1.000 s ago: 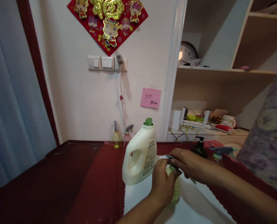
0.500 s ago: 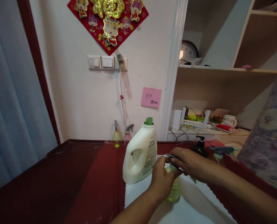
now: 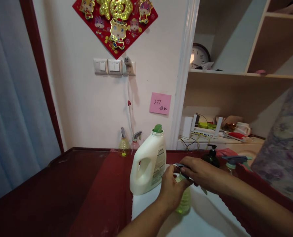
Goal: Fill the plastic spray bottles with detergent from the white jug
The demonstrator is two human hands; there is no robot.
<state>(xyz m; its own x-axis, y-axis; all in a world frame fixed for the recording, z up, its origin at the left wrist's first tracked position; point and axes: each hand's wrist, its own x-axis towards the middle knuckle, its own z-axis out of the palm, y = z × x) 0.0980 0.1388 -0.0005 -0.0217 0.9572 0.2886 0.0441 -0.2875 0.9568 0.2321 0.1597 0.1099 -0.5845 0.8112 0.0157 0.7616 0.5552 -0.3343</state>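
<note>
A clear spray bottle (image 3: 184, 202) with yellow-green liquid stands upright on a white sheet (image 3: 200, 217). My left hand (image 3: 172, 187) is closed round its neck and collar, thumb and fingers pressed there. From the right, my right hand (image 3: 198, 169) grips the grey trigger head at the top, covering most of it. A light green tip, probably of the trigger head, shows below my right hand. Just left of the bottle stands a big white jug (image 3: 146, 164) with a handle, its mouth uncapped and a green spout inside.
Two spray bottles, one yellow (image 3: 124, 146) and one pink (image 3: 135, 143), stand by the wall. At right are a dark pump bottle (image 3: 212, 157) and another spray bottle (image 3: 232, 164). A white router (image 3: 205, 131) sits on the shelf behind.
Almost nothing differs. Both hands stay on the spray bottle in the same place; the view has shifted very slightly.
</note>
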